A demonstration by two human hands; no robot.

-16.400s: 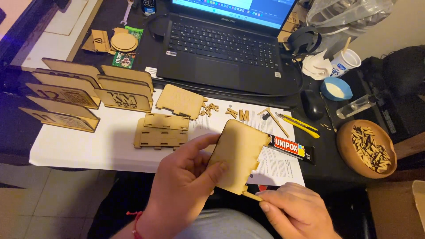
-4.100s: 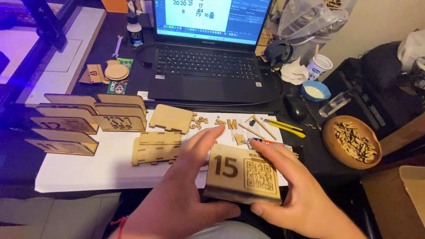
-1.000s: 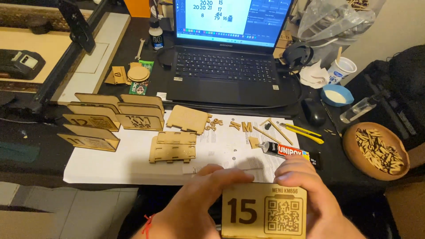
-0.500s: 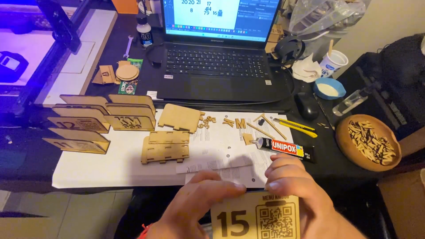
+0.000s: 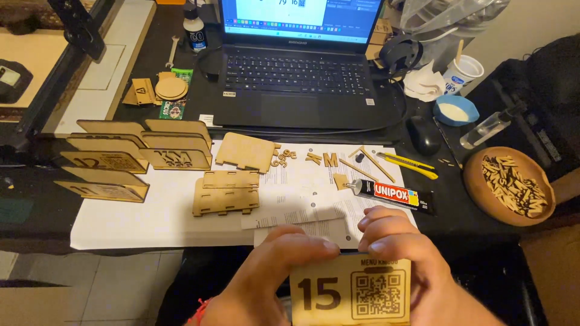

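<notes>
Down at the bottom edge of the head view, both hands grip a wooden sign [image 5: 350,290] with an engraved number and square code. The left hand [image 5: 272,271] curls over its upper left corner; the right hand [image 5: 405,253] pinches the top right edge. Just beyond on the paper [image 5: 151,223] lie a glue tube [image 5: 393,196] and flat wooden panels [image 5: 226,192], with a laptop [image 5: 296,72] farther back.

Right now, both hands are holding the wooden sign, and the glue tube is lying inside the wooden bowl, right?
Not quite. The head view shows the glue tube lying on the white paper, apart from the wooden bowl. Left hand and right hand do hold the wooden sign.
</notes>
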